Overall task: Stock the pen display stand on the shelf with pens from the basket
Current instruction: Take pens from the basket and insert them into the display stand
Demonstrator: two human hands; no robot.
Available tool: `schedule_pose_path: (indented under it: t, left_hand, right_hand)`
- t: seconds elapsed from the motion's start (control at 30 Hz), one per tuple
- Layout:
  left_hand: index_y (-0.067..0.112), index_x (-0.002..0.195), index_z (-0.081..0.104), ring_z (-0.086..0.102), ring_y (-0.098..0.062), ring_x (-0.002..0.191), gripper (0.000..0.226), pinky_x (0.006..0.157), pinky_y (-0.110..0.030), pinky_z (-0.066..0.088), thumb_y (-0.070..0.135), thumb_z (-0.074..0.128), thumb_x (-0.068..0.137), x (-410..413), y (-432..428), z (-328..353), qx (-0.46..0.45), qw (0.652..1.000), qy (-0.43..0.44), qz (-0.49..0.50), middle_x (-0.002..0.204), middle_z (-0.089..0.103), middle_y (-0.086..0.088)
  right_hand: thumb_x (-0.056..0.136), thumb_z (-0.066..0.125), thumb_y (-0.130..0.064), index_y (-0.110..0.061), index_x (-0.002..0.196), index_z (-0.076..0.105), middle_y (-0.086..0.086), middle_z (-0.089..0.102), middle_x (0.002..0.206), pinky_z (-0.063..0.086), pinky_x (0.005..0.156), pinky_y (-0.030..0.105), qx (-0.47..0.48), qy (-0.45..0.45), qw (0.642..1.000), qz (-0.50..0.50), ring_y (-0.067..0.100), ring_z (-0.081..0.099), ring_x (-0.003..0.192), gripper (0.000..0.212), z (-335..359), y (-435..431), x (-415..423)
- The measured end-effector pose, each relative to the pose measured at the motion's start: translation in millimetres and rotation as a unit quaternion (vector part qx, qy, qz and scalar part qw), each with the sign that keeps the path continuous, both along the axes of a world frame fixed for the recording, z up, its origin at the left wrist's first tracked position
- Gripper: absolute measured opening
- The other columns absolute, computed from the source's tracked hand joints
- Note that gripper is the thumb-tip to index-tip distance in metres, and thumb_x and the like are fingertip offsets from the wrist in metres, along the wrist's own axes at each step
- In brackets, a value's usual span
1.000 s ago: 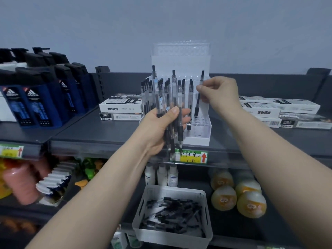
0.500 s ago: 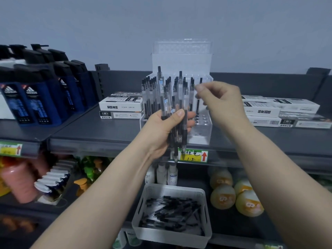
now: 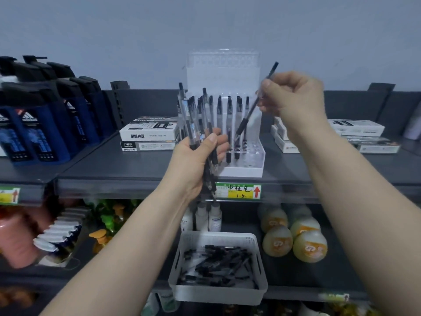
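Item: single pen [image 3: 243, 123]. It is pinched in the fingers of the right hand [image 3: 293, 96], held above the shelf [image 3: 114, 165]. Long axis tilted: clicker end up and to the right, writing tip down and to the left, aimed at the pen display stand [image 3: 248, 165]. The tip hangs just over the stand's right-hand rows and is not yet seated. The right hand is the nearer one to the free holes, which lie below and slightly left of it.

Stand: clear, stepped, on the shelf. Its back rows hold upright pens [image 3: 219, 110], while the front-right holes look empty.

Bundle of pens [image 3: 193, 124]: gripped upright in the left hand [image 3: 196, 163], fingers wrapped round it, just left of the stand and in front of its left rows.

Basket [image 3: 218, 293]: white, on the lower shelf, directly below the stand. Loose black pens lie crosswise inside it.

Judged next move — bring the pen upright, then lower its tip into an open hole.
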State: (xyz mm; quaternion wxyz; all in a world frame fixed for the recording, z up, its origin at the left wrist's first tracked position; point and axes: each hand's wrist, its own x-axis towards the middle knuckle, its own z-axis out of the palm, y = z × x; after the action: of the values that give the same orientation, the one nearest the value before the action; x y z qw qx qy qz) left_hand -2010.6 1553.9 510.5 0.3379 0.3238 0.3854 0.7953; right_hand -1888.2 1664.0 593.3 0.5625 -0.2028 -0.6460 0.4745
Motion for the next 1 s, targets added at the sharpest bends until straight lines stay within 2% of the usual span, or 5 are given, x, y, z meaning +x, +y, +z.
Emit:
schedule_pose_path:
  t: [0.2,0.37,0.7,0.83,1.0]
  left_hand:
    - [0.006,0.100,0.063,0.071,-0.016,0.082,0.011,0.076,-0.025,0.058,0.008,0.054,0.093,-4,-9,2,-0.007,1.000,0.017,-0.015,0.086,0.074,-0.006]
    - [0.009,0.099,0.063,0.071,-0.015,0.082,0.011,0.075,-0.024,0.057,0.009,0.053,0.093,-3,-11,0,-0.014,0.999,0.020,-0.037,0.085,0.074,-0.004]
    - [0.008,0.100,0.063,0.071,-0.016,0.084,0.011,0.075,-0.025,0.057,0.009,0.053,0.093,-4,-11,0,-0.012,0.998,0.021,-0.057,0.086,0.074,-0.005]
    - [0.006,0.102,0.061,0.071,-0.015,0.082,0.013,0.074,-0.025,0.058,0.008,0.053,0.093,-2,-9,-2,-0.014,0.997,0.022,-0.067,0.085,0.074,-0.006]
    - [0.006,0.103,0.062,0.071,-0.015,0.082,0.013,0.075,-0.025,0.058,0.008,0.053,0.093,2,-7,-3,-0.019,0.997,0.027,-0.077,0.086,0.074,-0.005]
  right_hand:
    - [0.084,0.070,-0.013,-0.021,0.078,0.061,0.001,0.066,0.067,0.055,0.060,0.027,0.043,-0.068,0.994,-0.068,0.014,0.065,0.058,0.013,-10,1,-19]
    - [0.082,0.071,-0.016,-0.018,0.085,0.062,0.002,0.067,0.070,0.058,0.064,0.030,0.081,-0.092,0.988,-0.098,0.016,0.069,0.062,0.009,-12,-2,-21]
    - [0.082,0.072,-0.012,-0.016,0.080,0.062,0.010,0.066,0.075,0.052,0.054,0.019,0.089,-0.173,0.977,-0.088,0.014,0.064,0.059,0.011,-23,-5,-22]
    - [0.078,0.075,-0.026,-0.028,0.072,0.060,0.002,0.069,0.072,0.058,0.072,0.044,0.111,-0.228,0.960,-0.117,0.021,0.069,0.069,0.017,-39,-3,-25]
    - [0.076,0.075,-0.033,-0.030,0.074,0.062,-0.003,0.067,0.072,0.057,0.075,0.045,0.122,-0.228,0.957,-0.129,0.020,0.068,0.073,0.014,-43,-2,-26]
